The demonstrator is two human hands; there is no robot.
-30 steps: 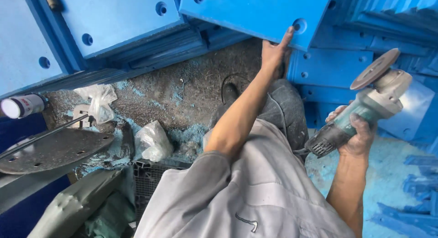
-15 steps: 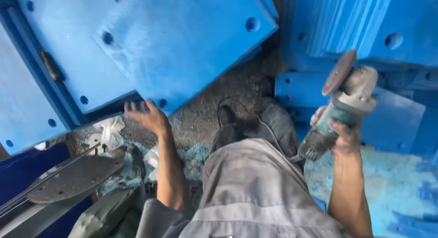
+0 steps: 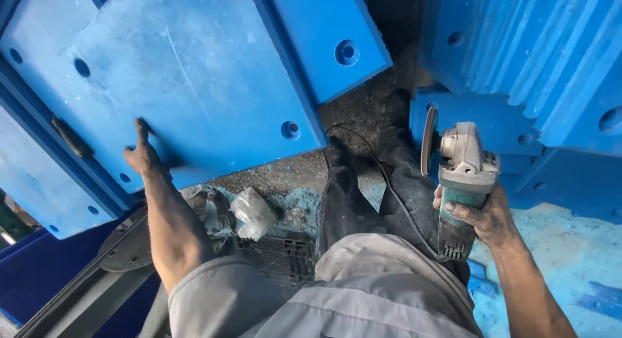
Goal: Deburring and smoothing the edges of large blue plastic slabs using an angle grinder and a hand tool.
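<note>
Light was soft, even daylight, no harsh glare. The blue panel (image 3: 194, 85) looked sharp, shadows sat between the stacks, edges bent a bit.

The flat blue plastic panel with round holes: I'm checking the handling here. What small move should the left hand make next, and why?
Probably settle the flat blue plastic panel with round holes steady before grinding. The left hand touches only its lower edge, fingers up against it, while the right hand holds the green-bodied angle grinder off to the side, disc clear of any panel.
</note>
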